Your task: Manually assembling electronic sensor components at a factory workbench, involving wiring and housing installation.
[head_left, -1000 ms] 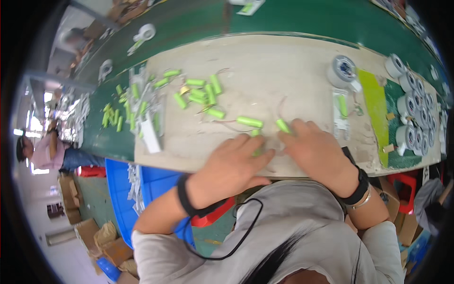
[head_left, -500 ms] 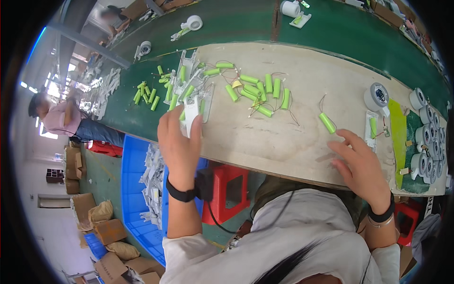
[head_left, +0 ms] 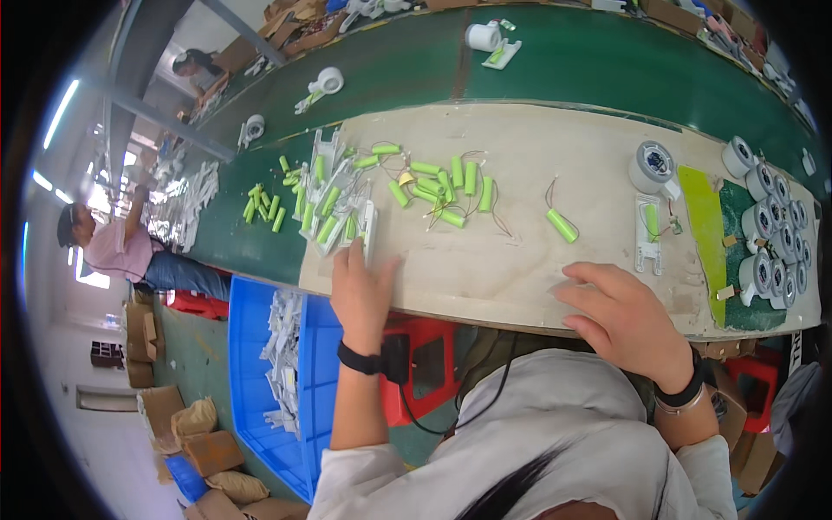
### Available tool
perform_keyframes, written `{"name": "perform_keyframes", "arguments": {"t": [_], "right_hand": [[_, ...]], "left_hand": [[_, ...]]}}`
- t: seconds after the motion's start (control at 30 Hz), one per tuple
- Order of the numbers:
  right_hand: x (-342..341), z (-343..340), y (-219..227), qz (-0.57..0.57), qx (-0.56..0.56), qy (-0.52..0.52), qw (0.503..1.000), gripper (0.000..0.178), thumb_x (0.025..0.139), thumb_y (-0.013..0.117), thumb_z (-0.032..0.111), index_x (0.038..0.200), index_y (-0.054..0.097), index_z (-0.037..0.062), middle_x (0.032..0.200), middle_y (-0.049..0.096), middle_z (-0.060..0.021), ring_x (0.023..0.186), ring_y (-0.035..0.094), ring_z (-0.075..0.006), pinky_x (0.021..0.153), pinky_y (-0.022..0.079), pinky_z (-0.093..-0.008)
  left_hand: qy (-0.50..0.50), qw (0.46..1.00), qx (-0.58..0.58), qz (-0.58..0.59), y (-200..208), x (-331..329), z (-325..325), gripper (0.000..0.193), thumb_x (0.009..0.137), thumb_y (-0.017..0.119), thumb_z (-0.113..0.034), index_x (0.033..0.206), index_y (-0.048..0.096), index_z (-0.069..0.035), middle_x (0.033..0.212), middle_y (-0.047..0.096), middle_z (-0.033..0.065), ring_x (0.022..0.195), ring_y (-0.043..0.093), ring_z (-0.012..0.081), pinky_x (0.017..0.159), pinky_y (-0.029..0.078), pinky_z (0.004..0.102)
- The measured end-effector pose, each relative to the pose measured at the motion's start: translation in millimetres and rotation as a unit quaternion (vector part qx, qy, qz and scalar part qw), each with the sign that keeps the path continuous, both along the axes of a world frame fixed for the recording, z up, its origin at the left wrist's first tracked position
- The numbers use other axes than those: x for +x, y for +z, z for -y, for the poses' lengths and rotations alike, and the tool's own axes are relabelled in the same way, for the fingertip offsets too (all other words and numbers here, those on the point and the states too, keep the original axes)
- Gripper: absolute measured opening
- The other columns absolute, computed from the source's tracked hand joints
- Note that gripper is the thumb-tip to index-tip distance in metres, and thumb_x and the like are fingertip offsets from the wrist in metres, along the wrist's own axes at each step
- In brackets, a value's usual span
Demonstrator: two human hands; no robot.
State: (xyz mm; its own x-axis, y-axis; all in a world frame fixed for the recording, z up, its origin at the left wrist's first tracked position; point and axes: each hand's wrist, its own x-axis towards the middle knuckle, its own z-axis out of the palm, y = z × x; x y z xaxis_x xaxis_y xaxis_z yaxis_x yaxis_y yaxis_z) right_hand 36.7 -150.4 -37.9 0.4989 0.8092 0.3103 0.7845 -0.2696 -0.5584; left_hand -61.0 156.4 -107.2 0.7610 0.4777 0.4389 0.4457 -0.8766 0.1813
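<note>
- The lone green battery cell (head_left: 562, 225) is the landmark: it lies on the beige work board (head_left: 511, 273), its thin leads (head_left: 552, 189) looping off its ends. Take it by the sleeve, never by the wires.
- The right hand (head_left: 624, 321) is near it, on the person's side and to the right, fingers spread and loosely curled, thumb apart, holding nothing. A light pinch at the cell's middle should suit it, with the leads left slack.
- The left hand (head_left: 360, 290) is well to the cell's left, its fingertips at the near end of a narrow white plastic shell (head_left: 371, 227). The thumb is blurred; I cannot tell whether the fingers grip.
- That shell lies against a heap of white shells (head_left: 345, 201) and cells; lifting it straight up by its edges should avoid dragging neighbours along.
- Between that heap and the lone cell sits a cluster of green cells (head_left: 445, 186) with tangled leads: best freed one at a time.
- Right of the lone cell, a white half-shell (head_left: 648, 258) bears a seated cell (head_left: 653, 221) with a small wired circuit board (head_left: 675, 225) beside it; a sleeve brushing there could tug the wires.
</note>
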Motion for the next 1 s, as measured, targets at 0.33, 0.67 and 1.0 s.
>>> {"name": "perform_keyframes", "arguments": {"t": [0.33,0.67,1.0], "right_hand": [[-5.0,18.9,-7.2,-0.071,0.109,-0.045,0.990,0.019,0.070,0.063,0.005,0.088,0.059,0.0032,0.098,0.055,-0.0115,0.084,0.054,-0.0278,0.073,0.045,-0.0341],[13.0,31.5,-16.5,-0.075,0.343,-0.231,0.908,0.021,0.074,0.062,0.001,0.095,0.061,-0.0008,0.093,0.058,-0.0118,0.083,0.057,-0.0228,0.075,0.045,-0.0297],[-0.4,128.8,-16.2,-0.174,0.321,-0.181,0.913,0.011,0.076,0.065,0.011,0.083,0.062,0.0027,0.084,0.064,-0.0072,0.072,0.060,-0.0148,0.063,0.046,-0.0252]], "left_hand": [[-0.191,0.962,0.095,0.168,39.5,10.4,74.2,0.032,0.068,0.063,0.005,0.099,0.059,0.002,0.089,0.057,0.0155,0.079,0.055,0.0297,0.068,0.045,0.0346],[-0.484,0.849,0.136,0.163,53.1,59.1,165.6,0.035,0.058,0.060,0.002,0.094,0.059,0.001,0.087,0.058,0.0108,0.065,0.053,0.0236,0.057,0.043,0.0330],[-0.698,0.710,-0.058,0.069,115.4,105.8,217.8,0.042,0.065,0.071,-0.019,0.100,0.057,-0.001,0.090,0.058,0.0131,0.072,0.056,0.0290,0.066,0.046,0.0379]]}}
